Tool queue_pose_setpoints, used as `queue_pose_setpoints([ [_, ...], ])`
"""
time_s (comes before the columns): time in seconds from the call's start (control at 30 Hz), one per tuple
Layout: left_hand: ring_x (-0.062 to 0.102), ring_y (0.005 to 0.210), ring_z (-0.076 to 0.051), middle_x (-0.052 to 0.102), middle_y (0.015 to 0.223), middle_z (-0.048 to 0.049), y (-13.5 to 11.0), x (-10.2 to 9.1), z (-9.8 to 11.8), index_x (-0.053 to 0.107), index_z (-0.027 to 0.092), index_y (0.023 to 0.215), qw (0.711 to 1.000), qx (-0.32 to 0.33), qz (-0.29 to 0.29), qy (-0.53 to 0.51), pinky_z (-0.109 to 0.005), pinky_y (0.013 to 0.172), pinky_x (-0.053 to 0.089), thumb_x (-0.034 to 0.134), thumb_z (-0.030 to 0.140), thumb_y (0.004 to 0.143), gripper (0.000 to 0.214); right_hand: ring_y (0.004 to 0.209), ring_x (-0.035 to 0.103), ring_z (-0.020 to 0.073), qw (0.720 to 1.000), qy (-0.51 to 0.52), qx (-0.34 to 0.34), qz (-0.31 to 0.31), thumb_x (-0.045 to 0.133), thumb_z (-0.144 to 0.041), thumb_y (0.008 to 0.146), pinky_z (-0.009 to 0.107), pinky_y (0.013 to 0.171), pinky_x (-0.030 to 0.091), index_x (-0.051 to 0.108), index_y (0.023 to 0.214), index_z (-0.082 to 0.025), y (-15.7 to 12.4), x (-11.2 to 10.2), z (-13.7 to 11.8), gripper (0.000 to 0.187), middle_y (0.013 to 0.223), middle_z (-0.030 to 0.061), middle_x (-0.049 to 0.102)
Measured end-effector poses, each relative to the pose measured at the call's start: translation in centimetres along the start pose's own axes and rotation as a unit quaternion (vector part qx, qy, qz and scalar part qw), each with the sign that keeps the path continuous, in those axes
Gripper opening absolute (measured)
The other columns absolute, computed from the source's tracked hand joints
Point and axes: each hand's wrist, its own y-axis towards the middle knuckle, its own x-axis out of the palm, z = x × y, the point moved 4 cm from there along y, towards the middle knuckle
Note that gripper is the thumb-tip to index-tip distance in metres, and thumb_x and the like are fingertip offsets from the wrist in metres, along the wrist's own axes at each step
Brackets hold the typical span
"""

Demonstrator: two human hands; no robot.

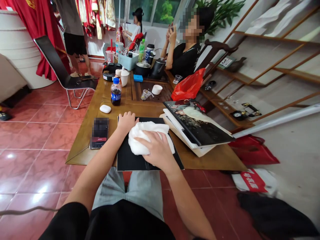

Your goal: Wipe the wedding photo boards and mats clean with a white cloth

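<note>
At the near edge of a wooden table (83, 151), a black, flat board (127, 155) lies just in front of the person's lap, with a bunched white cloth (136, 145) on its upper surface. The right hand (157, 150) is on top of the cloth, its fingers spread and bent around the soft folds, gripping them. The left hand (127, 122) is at the board's far left corner, palm down, its fingers extended and clasping nothing. Left of the board lies a phone (100, 133) (part of its screen is blurred out), and just beyond it a small white case (105, 108). To the right is a stack of albums (200, 125), the top one with a dark, flowered cover. Farther on stand a bottle of dark drink (116, 94) with a blue cap, a small white bowl (157, 89) and a crumpled red plastic bag (188, 86). Toward the table's far end sits a light blue basket (128, 61); to its right, a seated person in black (183, 60) raises both hands. Beyond them, garments (96, 16) hang near the windows.
</note>
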Motion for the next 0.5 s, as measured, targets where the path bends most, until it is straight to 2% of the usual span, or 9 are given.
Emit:
queue_pose_setpoints([
  [0.3,0.057,0.125,-0.034,0.066,0.13,-0.0173,0.2,0.2,-0.2,0.066,0.016,0.125,1.0,0.004,0.007,-0.012,-0.052,0.104,0.043,0.039,0.045,0.107,0.043,0.113,0.053,0.0311,0.986,-0.085,0.139,0.023,0.061,-0.024,0.083,0.045,0.094,0.033,0.073,0.126,-0.031,-2.2,-0.6,6.5,0.045,0.135,0.0084,0.064],
  [0.4,0.057,0.125,-0.034,0.066,0.13,-0.0175,0.2,0.3,-0.2,0.066,0.016,0.125,1.0,0.003,0.007,-0.013,-0.052,0.104,0.043,0.039,0.044,0.107,0.043,0.112,0.053,0.0308,0.984,-0.092,0.15,0.024,0.061,-0.024,0.082,0.044,0.092,0.033,0.074,0.124,-0.031,-2.2,-0.8,6.9,0.044,0.134,0.0081,0.064],
  [0.5,0.057,0.125,-0.034,0.066,0.131,-0.0179,0.1,0.3,-0.2,0.065,0.015,0.126,1.0,0.005,0.006,-0.011,-0.053,0.104,0.043,0.038,0.044,0.107,0.043,0.117,0.051,0.0318,0.988,-0.084,0.127,0.014,0.062,-0.025,0.083,0.045,0.095,0.033,0.07,0.131,-0.031,-1.0,-1.0,5.8,0.049,0.138,0.0089,0.061],
])
